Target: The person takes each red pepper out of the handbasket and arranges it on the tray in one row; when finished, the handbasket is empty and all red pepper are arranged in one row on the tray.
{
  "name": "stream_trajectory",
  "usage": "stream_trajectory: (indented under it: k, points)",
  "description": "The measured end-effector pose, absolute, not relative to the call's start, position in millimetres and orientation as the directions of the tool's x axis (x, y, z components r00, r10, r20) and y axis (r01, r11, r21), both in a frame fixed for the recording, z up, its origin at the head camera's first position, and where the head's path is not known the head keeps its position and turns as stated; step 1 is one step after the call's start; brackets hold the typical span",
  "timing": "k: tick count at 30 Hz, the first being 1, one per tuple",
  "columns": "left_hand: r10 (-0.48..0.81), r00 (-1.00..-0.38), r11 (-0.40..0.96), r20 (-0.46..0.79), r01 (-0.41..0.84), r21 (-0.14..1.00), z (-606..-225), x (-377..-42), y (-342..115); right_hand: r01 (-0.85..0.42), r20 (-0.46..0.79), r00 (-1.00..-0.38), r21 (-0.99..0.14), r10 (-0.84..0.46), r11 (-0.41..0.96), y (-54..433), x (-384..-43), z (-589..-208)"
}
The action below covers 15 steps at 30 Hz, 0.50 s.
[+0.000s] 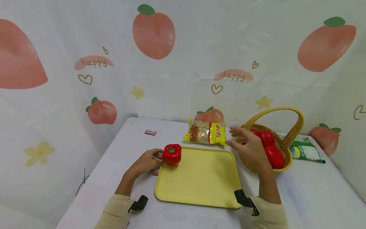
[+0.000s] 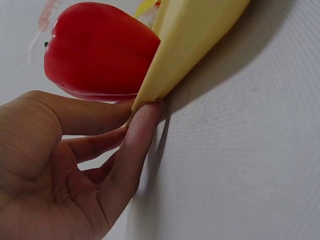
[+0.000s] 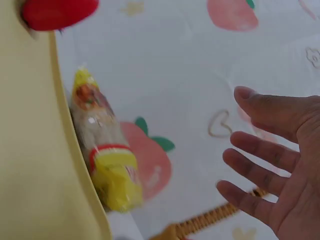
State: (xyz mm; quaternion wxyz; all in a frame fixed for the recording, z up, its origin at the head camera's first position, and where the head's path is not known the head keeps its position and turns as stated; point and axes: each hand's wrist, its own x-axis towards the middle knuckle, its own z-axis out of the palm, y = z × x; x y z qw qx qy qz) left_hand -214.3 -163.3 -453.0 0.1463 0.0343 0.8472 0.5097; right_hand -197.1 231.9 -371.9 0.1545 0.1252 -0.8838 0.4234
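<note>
At the tray's ten o'clock corner we see the pepper (image 1: 171,156), standing upright with its green stem turned up toward the head camera. It is a full, glossy red, blocky in build, with rounded lobes swelling about the star-shaped stem and small pale glints on the skin. From the left wrist we see its flank smooth and faintly furrowed, darker toward the underside, only a nub of green showing at the top. The tray (image 1: 200,178) beneath it is plain matte yellow, a rounded oblong with a thin raised rim, lying on the white table (image 1: 123,152). Our left hand (image 1: 146,162) pinches that rim just beside the pepper; whether a fingertip also touches the pepper we cannot tell. Our right hand (image 1: 253,149) is wide and holds nothing, its fingers spread in the air beyond the tray's two o'clock corner, partly covering the basket (image 1: 288,156) in the head view. That basket is woven, golden, with a tall arched handle, and shiny red pieces (image 1: 274,156) fill it. At twelve o'clock from the tray lies a yellow bag (image 1: 203,132); a small pink sweet (image 1: 150,132) lies toward ten.
</note>
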Motion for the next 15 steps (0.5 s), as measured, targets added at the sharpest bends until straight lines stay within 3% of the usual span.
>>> stream_trajectory:
  k: [15]
  points:
    - [0.226, -0.948, 0.460, -0.222, -0.098, 0.883, -453, -215, -165, -0.116, 0.282, -0.951, -0.702, 0.124, 0.702, 308, -180, -375]
